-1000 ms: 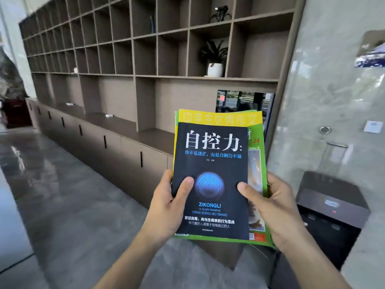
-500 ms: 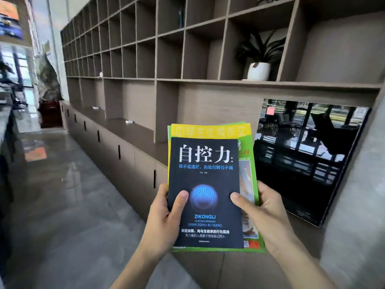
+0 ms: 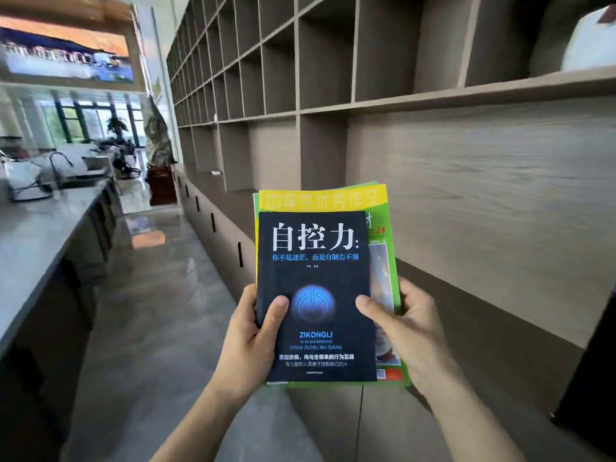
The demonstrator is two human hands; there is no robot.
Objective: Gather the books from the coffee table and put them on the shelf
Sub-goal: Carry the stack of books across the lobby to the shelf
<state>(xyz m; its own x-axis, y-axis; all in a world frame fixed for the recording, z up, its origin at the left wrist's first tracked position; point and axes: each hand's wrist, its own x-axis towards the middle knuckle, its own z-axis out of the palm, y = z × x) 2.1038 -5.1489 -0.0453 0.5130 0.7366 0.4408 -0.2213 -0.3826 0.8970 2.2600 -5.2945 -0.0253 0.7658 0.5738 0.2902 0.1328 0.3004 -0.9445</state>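
Observation:
I hold a small stack of books [image 3: 316,281] upright in front of me with both hands. The top one is a black book [image 3: 313,248] with white Chinese title and a blue glowing circle. Behind it are a yellow-topped magazine [image 3: 320,200] and a green-edged one [image 3: 391,261]. My left hand [image 3: 248,345] grips the stack's lower left edge, thumb on the cover. My right hand [image 3: 406,331] grips the lower right side, thumb on the black cover. The brown wooden shelf unit [image 3: 366,101] with many open cubbies stands right behind the stack.
A long ledge [image 3: 483,321] over low cabinets [image 3: 216,235] runs under the cubbies. A white pot [image 3: 590,41] sits in an upper right cubby. A grey counter [image 3: 36,235] with appliances lines the left. Glossy grey floor [image 3: 150,311] runs between. A dark object [image 3: 593,378] stands at far right.
The view has swung left and closer to the shelf; the black screen and the potted plant slid out to the right. My hands keep the same grip on the stack.

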